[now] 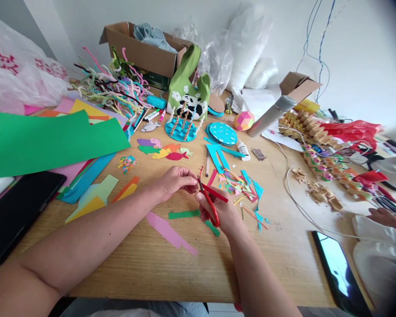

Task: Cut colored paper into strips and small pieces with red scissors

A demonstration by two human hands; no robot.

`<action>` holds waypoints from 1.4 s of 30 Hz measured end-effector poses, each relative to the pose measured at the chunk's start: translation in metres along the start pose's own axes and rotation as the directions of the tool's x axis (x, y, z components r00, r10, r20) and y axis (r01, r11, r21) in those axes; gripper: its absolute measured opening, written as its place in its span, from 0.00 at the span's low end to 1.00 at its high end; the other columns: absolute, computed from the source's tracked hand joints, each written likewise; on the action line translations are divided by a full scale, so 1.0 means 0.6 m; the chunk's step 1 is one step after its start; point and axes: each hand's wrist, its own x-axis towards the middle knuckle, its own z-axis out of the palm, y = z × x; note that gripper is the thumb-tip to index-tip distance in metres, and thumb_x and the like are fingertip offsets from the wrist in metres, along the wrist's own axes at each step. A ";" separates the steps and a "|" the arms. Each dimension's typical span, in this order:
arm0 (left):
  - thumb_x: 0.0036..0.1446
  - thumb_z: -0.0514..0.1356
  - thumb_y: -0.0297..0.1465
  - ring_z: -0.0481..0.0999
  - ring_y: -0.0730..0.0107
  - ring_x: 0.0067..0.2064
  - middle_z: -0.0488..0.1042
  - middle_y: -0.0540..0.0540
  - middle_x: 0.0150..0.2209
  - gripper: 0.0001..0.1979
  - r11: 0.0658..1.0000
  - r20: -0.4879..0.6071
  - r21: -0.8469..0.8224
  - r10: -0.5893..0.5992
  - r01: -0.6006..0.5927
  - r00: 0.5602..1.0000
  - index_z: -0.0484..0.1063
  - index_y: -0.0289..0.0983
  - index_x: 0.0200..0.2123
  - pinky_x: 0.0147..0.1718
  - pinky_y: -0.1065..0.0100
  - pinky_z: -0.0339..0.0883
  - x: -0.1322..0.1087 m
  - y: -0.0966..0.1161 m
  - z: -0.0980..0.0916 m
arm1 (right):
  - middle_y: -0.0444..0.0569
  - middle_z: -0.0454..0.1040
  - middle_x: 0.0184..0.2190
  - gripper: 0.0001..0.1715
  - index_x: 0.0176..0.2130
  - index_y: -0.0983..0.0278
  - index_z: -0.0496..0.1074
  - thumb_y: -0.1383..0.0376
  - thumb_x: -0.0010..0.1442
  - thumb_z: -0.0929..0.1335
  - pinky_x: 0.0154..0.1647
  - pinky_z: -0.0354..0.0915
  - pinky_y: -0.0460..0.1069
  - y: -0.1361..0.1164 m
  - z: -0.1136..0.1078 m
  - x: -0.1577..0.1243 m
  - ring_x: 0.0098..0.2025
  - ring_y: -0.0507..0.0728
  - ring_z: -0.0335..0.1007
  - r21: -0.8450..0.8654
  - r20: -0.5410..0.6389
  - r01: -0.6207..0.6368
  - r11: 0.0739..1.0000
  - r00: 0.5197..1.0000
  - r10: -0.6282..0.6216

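Observation:
In the middle of the head view my right hand (227, 210) grips red-handled scissors (213, 211), their blades pointing up and away from me. My left hand (174, 182) pinches the end of a narrow red paper strip (218, 193) close to the blades. The strip slants across the scissors towards the right. Under and beside the hands lie a green paper strip (184, 214) and a pink paper strip (171, 231). Small colourful paper scraps (236, 182) are scattered just right of the hands. Paper fish (161, 152) and a heap of tiny paper bits (126, 164) lie beyond my left forearm.
Coloured paper sheets (53, 141) and a black tablet-like device (23, 211) lie left. A blue disc with twisted posts (181, 128), a panda bag (189, 88) and a steel bottle (272, 115) stand behind. At right are a phone (338, 268), white cable (293, 196) and another person's hand (386, 218).

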 end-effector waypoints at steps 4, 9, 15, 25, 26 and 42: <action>0.43 0.65 0.29 0.74 0.72 0.26 0.77 0.45 0.23 0.05 1.000 0.007 -0.022 0.011 -0.011 1.000 0.73 0.32 0.24 0.30 0.69 0.66 0.001 -0.003 -0.002 | 0.40 0.67 0.15 0.24 0.26 0.63 0.64 0.50 0.49 0.74 0.12 0.59 0.44 -0.001 0.000 -0.001 0.13 0.51 0.65 0.007 0.000 -0.010 1.000 1.000 0.010; 0.43 0.65 0.30 0.74 0.72 0.25 0.77 0.45 0.23 0.06 0.999 0.009 -0.027 0.017 -0.016 1.000 0.73 0.32 0.24 0.30 0.69 0.66 0.001 -0.003 -0.001 | 0.39 0.67 0.15 0.24 0.25 0.63 0.63 0.50 0.49 0.75 0.11 0.57 0.43 -0.001 0.000 0.001 0.13 0.51 0.65 0.014 -0.009 -0.016 1.000 1.000 0.016; 0.41 0.67 0.30 0.74 0.73 0.25 0.77 0.46 0.23 0.08 1.000 -0.018 -0.022 0.016 -0.016 1.000 0.73 0.32 0.24 0.31 0.68 0.66 -0.001 0.000 0.003 | 0.40 0.67 0.15 0.25 0.26 0.63 0.63 0.48 0.49 0.74 0.11 0.57 0.44 0.000 0.000 0.002 0.13 0.51 0.65 -0.001 -0.008 -0.015 1.000 1.000 0.015; 0.41 0.67 0.30 0.74 0.72 0.26 0.77 0.45 0.24 0.07 1.000 -0.015 0.002 0.017 -0.017 1.000 0.74 0.32 0.24 0.31 0.68 0.66 0.001 -0.001 0.002 | 0.40 0.68 0.15 0.26 0.25 0.62 0.63 0.47 0.49 0.73 0.12 0.57 0.43 -0.005 0.000 -0.001 0.14 0.51 0.66 -0.030 -0.002 -0.014 0.999 1.000 0.014; 0.41 0.67 0.30 0.74 0.72 0.26 0.77 0.45 0.24 0.07 1.000 -0.013 0.003 0.016 -0.016 1.000 0.74 0.32 0.24 0.31 0.68 0.66 0.001 -0.001 0.001 | 0.40 0.68 0.15 0.26 0.25 0.62 0.63 0.46 0.49 0.73 0.12 0.57 0.43 -0.005 0.000 -0.001 0.14 0.51 0.66 -0.031 -0.001 -0.017 0.999 1.000 0.017; 0.42 0.67 0.30 0.74 0.72 0.26 0.77 0.45 0.24 0.07 1.000 -0.017 -0.007 0.008 -0.008 1.000 0.74 0.32 0.25 0.31 0.68 0.66 -0.001 -0.001 0.003 | 0.39 0.66 0.13 0.23 0.25 0.62 0.65 0.49 0.50 0.73 0.11 0.57 0.44 -0.008 0.000 -0.001 0.12 0.51 0.63 -0.022 0.001 0.033 0.999 0.999 -0.033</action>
